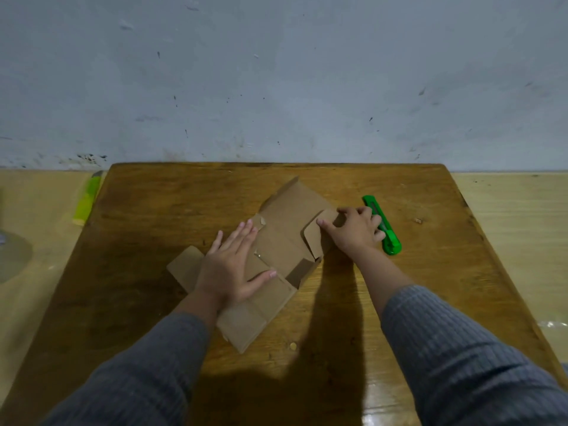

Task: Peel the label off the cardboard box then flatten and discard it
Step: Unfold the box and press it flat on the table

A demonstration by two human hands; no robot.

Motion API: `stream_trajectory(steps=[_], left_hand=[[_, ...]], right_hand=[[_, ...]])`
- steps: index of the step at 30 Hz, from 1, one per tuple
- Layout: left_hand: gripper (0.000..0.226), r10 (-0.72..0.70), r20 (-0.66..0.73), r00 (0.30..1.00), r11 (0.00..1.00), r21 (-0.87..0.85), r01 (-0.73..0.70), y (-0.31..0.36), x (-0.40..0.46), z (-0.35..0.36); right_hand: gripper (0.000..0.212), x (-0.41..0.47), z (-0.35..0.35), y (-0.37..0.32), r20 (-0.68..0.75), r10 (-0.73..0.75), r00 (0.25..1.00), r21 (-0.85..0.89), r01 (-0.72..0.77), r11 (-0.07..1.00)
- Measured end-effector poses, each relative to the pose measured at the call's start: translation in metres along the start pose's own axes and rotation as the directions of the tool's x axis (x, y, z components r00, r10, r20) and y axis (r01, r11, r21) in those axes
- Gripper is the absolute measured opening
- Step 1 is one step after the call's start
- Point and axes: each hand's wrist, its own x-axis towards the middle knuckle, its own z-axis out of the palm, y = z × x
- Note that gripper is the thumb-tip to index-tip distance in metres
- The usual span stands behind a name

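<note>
A brown cardboard box (285,238) lies unfolded and mostly flat in the middle of the wooden table (153,216), its flaps spread out; one side panel at the right still stands up a little. My left hand (233,265) lies palm down on the box's left part, fingers spread. My right hand (353,229) rests on the right-hand flap, fingers curled over its edge. I see no label on the cardboard.
A green utility knife (384,229) lies on the table just right of my right hand, partly under the fingers. On the floor to the left lie a yellow-green object (87,199) and a grey round thing (12,256). A grey wall stands behind the table.
</note>
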Motion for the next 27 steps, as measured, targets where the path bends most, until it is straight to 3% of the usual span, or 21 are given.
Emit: stream_trajectory(steps=[2,5,9,12,14,17,21,27], left_hand=[[0.105,-0.013,0.050,0.999,1.000,0.028,0.011,0.000,0.002,-0.005],[0.122,-0.089,0.236,0.968,0.992,0.113,0.064,0.004,0.012,-0.017],[0.141,-0.154,0.381,0.912,0.978,0.190,0.085,0.021,0.023,-0.027],[0.144,-0.191,0.401,0.896,0.973,0.197,0.119,0.032,0.021,-0.028],[0.141,-0.194,0.387,0.901,0.973,0.193,0.127,0.034,0.020,-0.028],[0.119,-0.164,0.354,0.921,0.979,0.174,0.108,0.033,0.019,-0.025],[0.097,-0.104,0.306,0.946,0.987,0.148,0.061,0.025,0.019,-0.020],[0.093,0.046,0.346,0.937,0.973,0.196,-0.121,0.015,0.036,-0.020]], right_hand=[[0.070,0.000,-0.004,-0.003,0.017,0.035,0.999,0.028,-0.035,0.999],[0.069,-0.003,-0.009,-0.005,0.030,0.069,0.997,0.102,-0.071,0.992],[0.058,-0.014,-0.007,-0.008,-0.050,0.108,0.993,0.342,-0.085,0.936],[0.081,-0.026,-0.009,-0.013,-0.061,0.147,0.987,0.509,-0.096,0.855],[0.084,-0.029,-0.010,-0.013,-0.108,0.132,0.985,0.477,-0.065,0.877],[0.077,-0.034,-0.012,-0.011,-0.174,0.109,0.979,0.475,-0.013,0.880],[0.070,-0.047,-0.018,-0.005,-0.178,0.121,0.976,0.610,0.013,0.792],[0.079,-0.069,-0.025,0.014,-0.136,-0.005,0.991,0.730,0.104,0.676]])
